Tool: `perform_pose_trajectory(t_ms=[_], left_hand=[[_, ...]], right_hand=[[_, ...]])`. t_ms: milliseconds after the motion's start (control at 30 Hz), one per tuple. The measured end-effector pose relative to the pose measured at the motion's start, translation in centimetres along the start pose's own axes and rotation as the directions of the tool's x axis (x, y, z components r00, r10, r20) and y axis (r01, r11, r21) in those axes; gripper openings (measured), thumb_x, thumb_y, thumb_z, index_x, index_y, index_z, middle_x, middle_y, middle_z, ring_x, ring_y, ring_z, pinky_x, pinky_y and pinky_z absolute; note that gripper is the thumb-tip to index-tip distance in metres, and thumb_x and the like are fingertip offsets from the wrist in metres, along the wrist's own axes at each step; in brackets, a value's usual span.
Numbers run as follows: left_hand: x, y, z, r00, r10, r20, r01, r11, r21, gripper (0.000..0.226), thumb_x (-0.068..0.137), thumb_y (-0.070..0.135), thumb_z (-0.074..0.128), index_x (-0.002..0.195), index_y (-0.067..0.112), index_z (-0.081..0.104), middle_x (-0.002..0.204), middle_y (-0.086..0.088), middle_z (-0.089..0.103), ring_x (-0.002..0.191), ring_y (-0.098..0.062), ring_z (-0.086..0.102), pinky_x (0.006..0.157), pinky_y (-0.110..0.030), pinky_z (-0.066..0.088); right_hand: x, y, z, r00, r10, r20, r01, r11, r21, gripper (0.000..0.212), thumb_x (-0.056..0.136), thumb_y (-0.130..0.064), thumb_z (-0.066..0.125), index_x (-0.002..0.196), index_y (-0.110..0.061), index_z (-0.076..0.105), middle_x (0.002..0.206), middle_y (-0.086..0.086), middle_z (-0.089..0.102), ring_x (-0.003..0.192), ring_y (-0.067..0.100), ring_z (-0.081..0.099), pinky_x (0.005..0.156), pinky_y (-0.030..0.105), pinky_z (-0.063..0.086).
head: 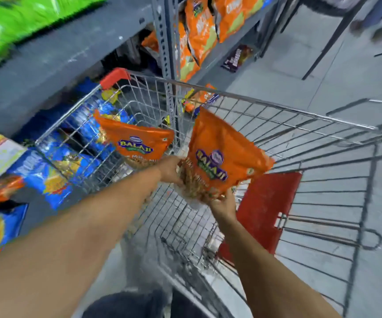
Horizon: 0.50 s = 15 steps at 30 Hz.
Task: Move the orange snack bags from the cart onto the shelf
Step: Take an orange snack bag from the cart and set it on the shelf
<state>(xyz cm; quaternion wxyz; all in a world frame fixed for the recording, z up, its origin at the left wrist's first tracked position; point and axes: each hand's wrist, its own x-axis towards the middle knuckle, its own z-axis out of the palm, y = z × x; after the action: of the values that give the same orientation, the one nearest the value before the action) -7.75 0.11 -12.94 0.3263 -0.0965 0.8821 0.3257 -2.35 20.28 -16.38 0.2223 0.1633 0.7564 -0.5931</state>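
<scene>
A wire cart (254, 115) with red corner caps stands beside a grey metal shelf (47, 60). Both hands are over the cart basket, each closed on an orange snack bag. The left hand (169, 169) grips the bottom edge of the left bag (137, 141), which stands upright near the cart's left wall. The right hand (222, 203) holds the right bag (222, 152) from beneath, fingers curled round its clear lower part, the bag tilted toward the cart's right side. Both bags read "BALAJI" in yellow letters on a purple badge; the smaller print below is too blurred to read. A red flap (263, 210) lies on the cart's floor near its right wall. On the shelf's lower level, just outside the cart's left wall, lie blue snack bags (47, 175). Farther along the shelf stand more orange bags (201, 31), their writing unclear. Green bags (24, 14) lie on the top level.
</scene>
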Motion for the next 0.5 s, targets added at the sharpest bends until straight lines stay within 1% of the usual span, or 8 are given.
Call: perform_pose_trajectory(t_ms=[100, 200, 233, 300, 333, 400, 467, 500], left_hand=[[-5.3, 1.9, -2.6, 0.996, 0.07, -0.063, -0.083, 0.969, -0.231, 0.089, 0.057, 0.015, 0.089, 0.134, 0.008, 0.045, 0.137, -0.013, 0.053, 0.126, -0.029, 0.05, 0.108, -0.045, 0.042], [-11.0, 3.5, -6.1, 0.982, 0.048, -0.181, -0.125, 0.886, -0.447, 0.082, 0.053, 0.021, 0.09, 0.124, 0.013, 0.05, 0.125, -0.007, 0.061, 0.12, -0.027, 0.055, 0.099, -0.042, 0.048], [-13.2, 4.0, -7.4, 0.971, 0.056, -0.231, -0.166, 0.858, -0.486, 0.082, 0.049, 0.027, 0.092, 0.12, 0.016, 0.051, 0.119, -0.003, 0.064, 0.115, -0.024, 0.058, 0.094, -0.038, 0.051], [-17.5, 5.1, -10.3, 0.936, 0.071, -0.344, -0.246, 0.83, -0.5, 0.091, 0.041, 0.037, 0.092, 0.12, 0.022, 0.05, 0.119, 0.001, 0.065, 0.113, -0.019, 0.06, 0.094, -0.034, 0.051], [-19.6, 5.8, -11.7, 0.901, 0.084, -0.425, -0.308, 0.814, -0.492, 0.09, 0.041, 0.035, 0.092, 0.12, 0.025, 0.05, 0.119, 0.002, 0.064, 0.113, -0.017, 0.059, 0.096, -0.034, 0.051], [-23.7, 6.6, -14.8, 0.81, 0.102, -0.578, -0.417, 0.792, -0.445, 0.086, 0.047, 0.021, 0.092, 0.122, 0.023, 0.05, 0.119, 0.004, 0.061, 0.114, -0.015, 0.057, 0.101, -0.035, 0.048], [-28.4, 7.2, -17.9, 0.714, 0.086, -0.695, -0.469, 0.796, -0.383, 0.087, 0.051, 0.014, 0.091, 0.128, 0.015, 0.05, 0.124, 0.002, 0.06, 0.118, -0.016, 0.055, 0.105, -0.036, 0.045], [-31.0, 7.2, -19.3, 0.654, 0.078, -0.753, -0.494, 0.798, -0.346, 0.085, 0.051, 0.013, 0.091, 0.127, 0.012, 0.051, 0.124, -0.001, 0.061, 0.119, -0.017, 0.055, 0.105, -0.037, 0.045]], right_hand=[[-2.8, -4.2, -2.0, 0.999, -0.035, 0.041, 0.031, 0.994, 0.106, 0.058, 0.054, -0.019, 0.078, 0.109, -0.017, 0.061, 0.101, 0.004, 0.07, 0.093, 0.02, 0.065, 0.075, 0.031, 0.053], [-6.0, -10.6, -3.4, 0.981, -0.163, 0.101, 0.145, 0.976, 0.164, 0.044, 0.056, -0.021, 0.075, 0.099, -0.017, 0.064, 0.085, -0.005, 0.07, 0.076, 0.011, 0.066, 0.069, 0.031, 0.053], [-7.1, -12.9, -3.7, 0.963, -0.231, 0.139, 0.203, 0.961, 0.19, 0.043, 0.057, -0.018, 0.075, 0.098, -0.018, 0.063, 0.083, -0.005, 0.071, 0.072, 0.009, 0.067, 0.064, 0.029, 0.053], [-9.3, -17.8, -3.7, 0.909, -0.355, 0.217, 0.312, 0.927, 0.21, 0.047, 0.057, -0.019, 0.079, 0.1, -0.022, 0.061, 0.087, -0.002, 0.072, 0.066, 0.009, 0.068, 0.051, 0.023, 0.052], [-10.6, -20.4, -3.4, 0.88, -0.407, 0.246, 0.362, 0.908, 0.209, 0.049, 0.056, -0.021, 0.08, 0.102, -0.024, 0.06, 0.088, -0.003, 0.073, 0.065, 0.009, 0.069, 0.049, 0.022, 0.051], [-12.9, -25.4, -2.4, 0.812, -0.519, 0.268, 0.475, 0.854, 0.212, 0.051, 0.06, -0.018, 0.079, 0.107, -0.023, 0.06, 0.092, 0.0, 0.074, 0.076, 0.012, 0.068, 0.056, 0.025, 0.053], [-15.2, -29.8, -0.8, 0.722, -0.62, 0.306, 0.569, 0.784, 0.246, 0.051, 0.064, -0.011, 0.079, 0.111, -0.012, 0.059, 0.089, 0.017, 0.067, 0.08, 0.017, 0.058, 0.062, 0.029, 0.046], [-16.5, -32.0, 0.3, 0.681, -0.662, 0.313, 0.608, 0.749, 0.262, 0.047, 0.064, -0.01, 0.079, 0.107, -0.01, 0.059, 0.082, 0.019, 0.062, 0.078, 0.017, 0.051, 0.062, 0.032, 0.041]])
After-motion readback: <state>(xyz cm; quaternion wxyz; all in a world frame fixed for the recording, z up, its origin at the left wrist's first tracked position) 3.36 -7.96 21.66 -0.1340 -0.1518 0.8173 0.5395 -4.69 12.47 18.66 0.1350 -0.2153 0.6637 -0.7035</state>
